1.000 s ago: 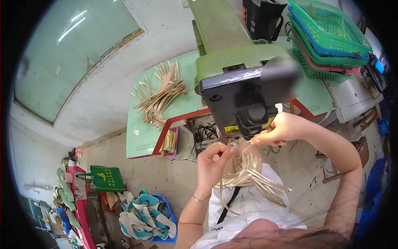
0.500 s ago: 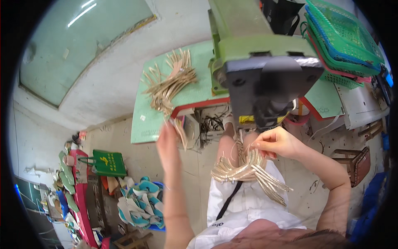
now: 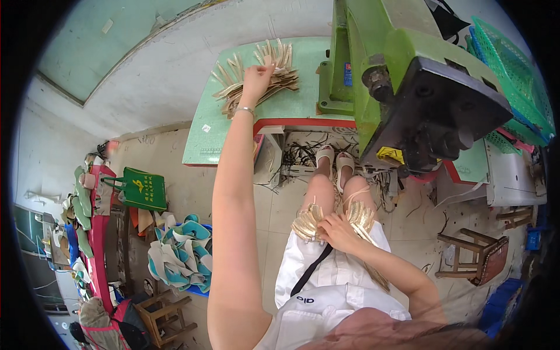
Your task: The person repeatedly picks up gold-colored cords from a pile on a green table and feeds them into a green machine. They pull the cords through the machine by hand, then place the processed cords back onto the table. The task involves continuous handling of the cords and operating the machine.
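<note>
My left hand [image 3: 256, 81] reaches out over the green tabletop [image 3: 204, 114], its fingers pinched at the top of a pile of gold and tan strap pieces [image 3: 277, 83]. The fingers partly cover what they grip. In my lap lies a fanned bundle of shiny gold straps [image 3: 360, 217], and more gold straps [image 3: 307, 221] spread to its left. My right hand [image 3: 340, 232] rests between these two parts, its bent fingers closed on the straps. Just which strap it grips is hidden. A black strip [image 3: 312, 269] hangs across my white clothing below them.
A green press machine [image 3: 402, 58] with a black head [image 3: 431, 111] overhangs to the right. Plastic baskets [image 3: 513, 76] are stacked beyond it. A wooden stool [image 3: 481, 256] stands at right. Teal and white pieces [image 3: 181, 254] fill a blue tub at left, near a green bag [image 3: 143, 189].
My left hand has moved from the table's near edge, where it held a tan strip, up onto the pile. My right hand has lowered onto the lap straps. The whole view has shifted.
</note>
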The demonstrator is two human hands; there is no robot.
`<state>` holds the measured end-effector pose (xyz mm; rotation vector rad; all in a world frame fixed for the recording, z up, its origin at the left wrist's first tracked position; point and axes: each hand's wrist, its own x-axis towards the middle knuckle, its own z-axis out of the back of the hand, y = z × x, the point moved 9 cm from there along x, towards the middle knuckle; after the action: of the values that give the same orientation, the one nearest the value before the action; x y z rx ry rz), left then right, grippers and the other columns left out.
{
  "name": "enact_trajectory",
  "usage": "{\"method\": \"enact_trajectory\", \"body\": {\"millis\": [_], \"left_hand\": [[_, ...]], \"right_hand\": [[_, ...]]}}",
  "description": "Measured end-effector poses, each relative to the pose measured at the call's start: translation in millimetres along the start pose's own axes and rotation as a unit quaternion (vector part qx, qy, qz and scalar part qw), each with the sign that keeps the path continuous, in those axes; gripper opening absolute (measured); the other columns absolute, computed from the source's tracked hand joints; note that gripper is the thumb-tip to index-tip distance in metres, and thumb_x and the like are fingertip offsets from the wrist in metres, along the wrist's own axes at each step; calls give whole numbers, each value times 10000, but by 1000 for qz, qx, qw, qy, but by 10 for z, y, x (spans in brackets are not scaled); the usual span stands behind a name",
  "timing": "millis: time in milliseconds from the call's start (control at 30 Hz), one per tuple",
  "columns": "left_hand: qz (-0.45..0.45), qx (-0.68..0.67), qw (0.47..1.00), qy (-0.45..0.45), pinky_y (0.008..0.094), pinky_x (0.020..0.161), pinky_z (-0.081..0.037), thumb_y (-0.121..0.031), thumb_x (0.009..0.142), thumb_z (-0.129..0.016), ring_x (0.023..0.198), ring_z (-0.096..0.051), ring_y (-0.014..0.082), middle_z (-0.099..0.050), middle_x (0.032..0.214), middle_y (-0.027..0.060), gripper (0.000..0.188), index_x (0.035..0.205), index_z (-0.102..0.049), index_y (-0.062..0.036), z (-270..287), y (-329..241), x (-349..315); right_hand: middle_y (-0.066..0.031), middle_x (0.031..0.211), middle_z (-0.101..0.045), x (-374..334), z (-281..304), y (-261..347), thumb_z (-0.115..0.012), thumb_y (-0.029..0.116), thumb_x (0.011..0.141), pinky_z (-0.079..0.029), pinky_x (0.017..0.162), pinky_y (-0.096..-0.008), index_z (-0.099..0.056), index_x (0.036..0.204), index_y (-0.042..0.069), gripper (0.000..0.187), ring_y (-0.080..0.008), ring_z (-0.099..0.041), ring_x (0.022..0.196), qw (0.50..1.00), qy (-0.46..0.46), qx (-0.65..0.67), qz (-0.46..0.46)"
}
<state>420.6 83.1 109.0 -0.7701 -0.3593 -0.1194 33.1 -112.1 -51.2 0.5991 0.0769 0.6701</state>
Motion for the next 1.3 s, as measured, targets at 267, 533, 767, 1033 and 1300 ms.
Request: {"method": "enact_trajectory", "body": {"millis": [267, 533, 767, 1033, 1300], "left_hand": [[-34, -104, 983, 148, 350, 797, -455, -221, 834, -612, 928, -587, 276, -604, 1020, 141, 285, 1012, -583, 0, 387, -1193, -1829], [-19, -93, 907, 410, 241, 533, -431, -194, 840, -631, 595, -589, 97, -638, 721, 63, 201, 851, -654, 5, 29, -1623, -3077], [135, -450, 827, 308, 172, 566, -411, -101, 881, -585, 659, -563, 52, -631, 737, 23, 139, 844, -651, 16, -165, -2121, -2911], [171, -530, 793, 246, 198, 583, -444, -81, 883, -575, 627, -564, 80, -622, 713, 48, 136, 854, -646, 31, -248, -2210, -2930], [162, -539, 814, 146, 197, 556, -420, -63, 867, -581, 614, -542, 75, -606, 721, 29, 103, 859, -641, 21, -15, -1831, -2924]], "right_hand": [[-98, 846, -552, 63, 302, -117, -641, 99, 762, -453, 721, -356, -608, 872, 30, 134, -279, -551, 820, 976, -52, 213, -3], [-93, 754, -614, 164, 1766, 76, -652, 143, 801, -468, 588, -306, -642, 870, 24, 138, -206, -604, 705, 972, 2, 233, 45], [-39, 744, -630, 294, 2894, -215, -708, 283, 763, -455, 652, -279, -689, 863, 63, 242, -145, -586, 708, 988, 79, 113, -75], [-42, 745, -626, 483, 3283, 97, -756, 271, 725, -462, 636, -288, -630, 825, 28, 292, -146, -573, 683, 971, 177, 73, -142], [-60, 874, -643, 571, 3220, 120, -727, 267, 759, -472, 717, -287, -598, 1012, 46, 360, -171, -586, 772, 986, 109, 122, 38]]}}
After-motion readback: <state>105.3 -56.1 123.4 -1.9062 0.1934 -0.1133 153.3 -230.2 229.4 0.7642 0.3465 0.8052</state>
